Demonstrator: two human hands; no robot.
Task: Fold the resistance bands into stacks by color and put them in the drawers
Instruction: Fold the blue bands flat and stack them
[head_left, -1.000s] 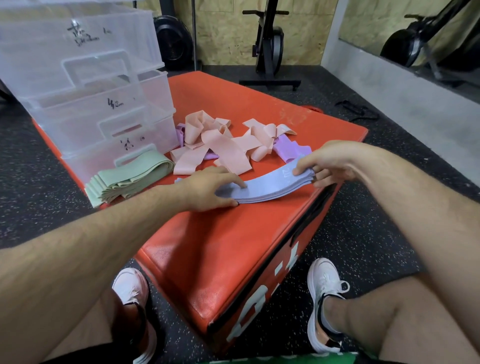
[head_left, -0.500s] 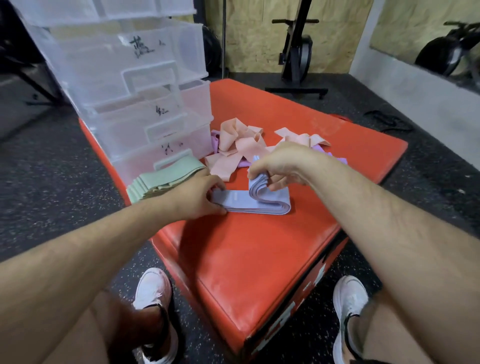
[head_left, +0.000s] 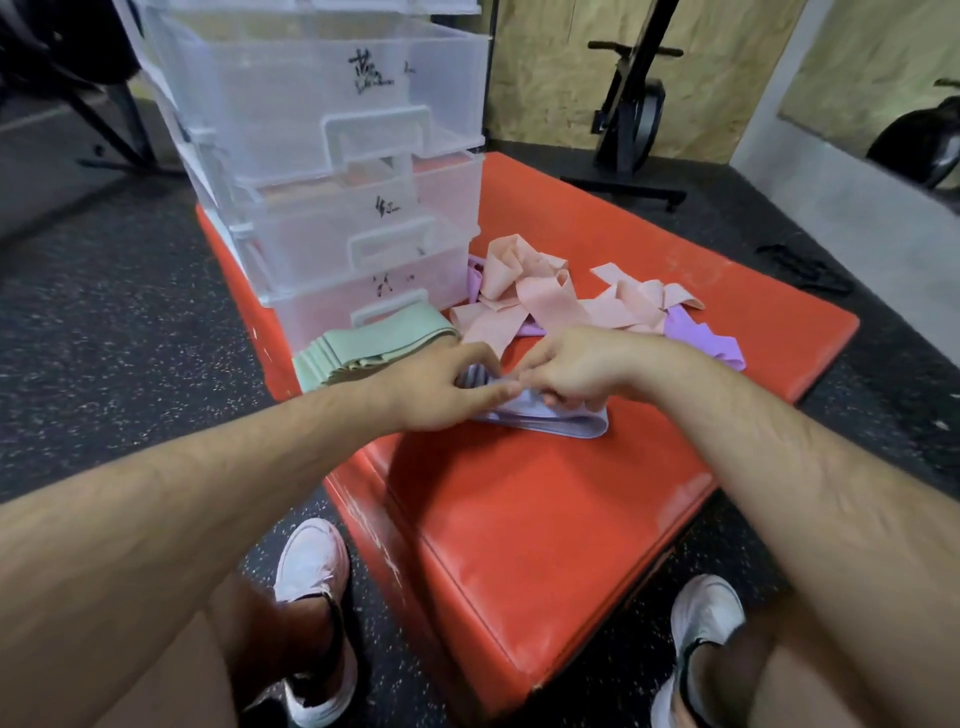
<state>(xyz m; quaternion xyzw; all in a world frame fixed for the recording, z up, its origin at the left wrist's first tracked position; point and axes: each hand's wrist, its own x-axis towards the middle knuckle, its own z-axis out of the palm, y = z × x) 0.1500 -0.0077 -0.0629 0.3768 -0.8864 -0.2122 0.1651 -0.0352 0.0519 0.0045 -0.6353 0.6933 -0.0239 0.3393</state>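
Observation:
A stack of light-blue resistance bands (head_left: 563, 420) lies folded in half on the red padded box (head_left: 545, 519). My left hand (head_left: 441, 387) grips the stack's left end, and my right hand (head_left: 571, 366) pinches the folded-over ends right beside it. A folded green stack (head_left: 363, 348) lies in front of the clear plastic drawer unit (head_left: 332, 156), whose drawers are closed. Loose pink bands (head_left: 545, 301) and purple bands (head_left: 701, 338) lie tangled behind my hands.
The drawer unit stands on the box's far left corner. Dark rubber gym floor (head_left: 130, 338) surrounds the box. An exercise machine (head_left: 631, 114) stands by the back wall. My white shoes (head_left: 311, 571) sit at the box's near edge.
My right hand brought the blue stack's right end over to the left, folding the stack in half. It now meets my left hand. The view tilted up toward the drawers.

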